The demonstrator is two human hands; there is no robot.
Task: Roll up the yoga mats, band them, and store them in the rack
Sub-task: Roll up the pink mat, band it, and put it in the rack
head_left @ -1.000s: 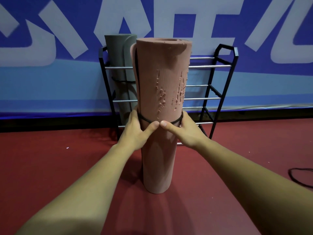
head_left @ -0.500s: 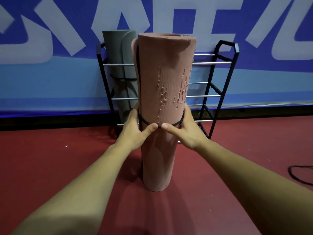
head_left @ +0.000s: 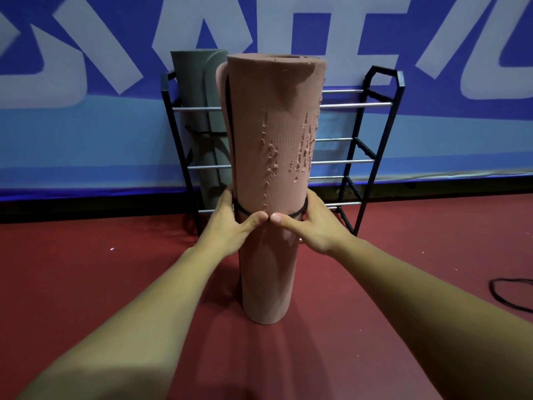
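Note:
A rolled pink yoga mat [head_left: 274, 116] stands upright on the red floor, its surface pitted and torn near the middle. A thin black band [head_left: 243, 211] circles it about halfway up. My left hand [head_left: 230, 226] clasps the mat's left side and my right hand [head_left: 311, 226] its right side, both just under the band, thumbs almost touching at the front. Behind it stands a black rack [head_left: 372, 151] with silver bars, holding a banded grey rolled mat [head_left: 202, 125] upright at its left end.
The rack stands against a blue and white banner wall [head_left: 86, 125]. A loose black band [head_left: 510, 293] lies on the red floor [head_left: 86, 284] at the right edge. The rack's right portion holds nothing.
The pink mat has shifted slightly closer and higher in view with both hands still around it; my thumbs have drawn closer together at the front.

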